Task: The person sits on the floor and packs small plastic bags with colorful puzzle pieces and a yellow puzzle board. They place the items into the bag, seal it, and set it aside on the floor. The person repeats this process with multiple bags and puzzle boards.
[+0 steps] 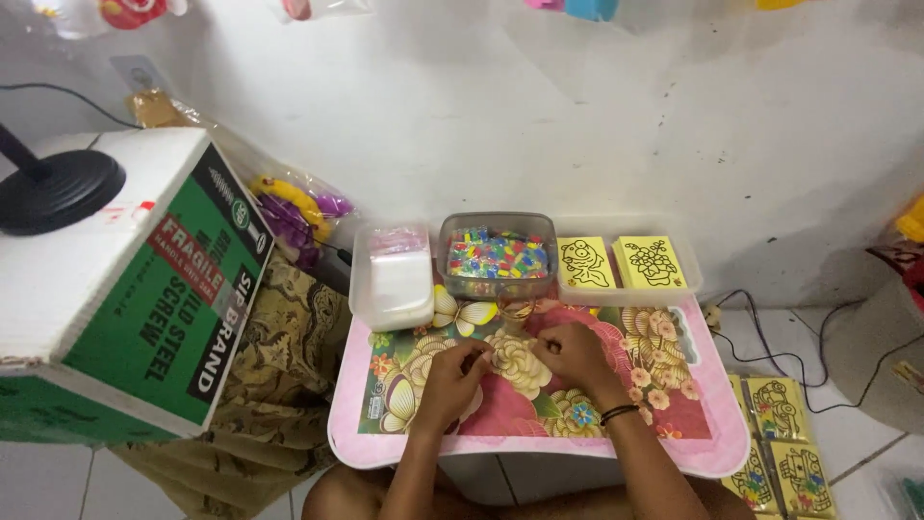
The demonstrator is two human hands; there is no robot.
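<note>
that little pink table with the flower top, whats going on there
A person sits at the small pink table with a floral top. The left hand and right hand meet over its middle, pinching something too small to identify. Behind them stand a clear plastic tub of colourful beads, a white lidded container and a clear tray with yellow picture cards.

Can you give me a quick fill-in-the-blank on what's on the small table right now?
1. The tub of beads stands between the white tub and the tray of ____ picture cards.
2. Both hands, left hand and right hand, rest on the ____-patterned table.
3. A black band circles the ____ wrist.
4. The big green and white box stands to the table's ____.

Missing words: yellow; flower; right; left
</note>
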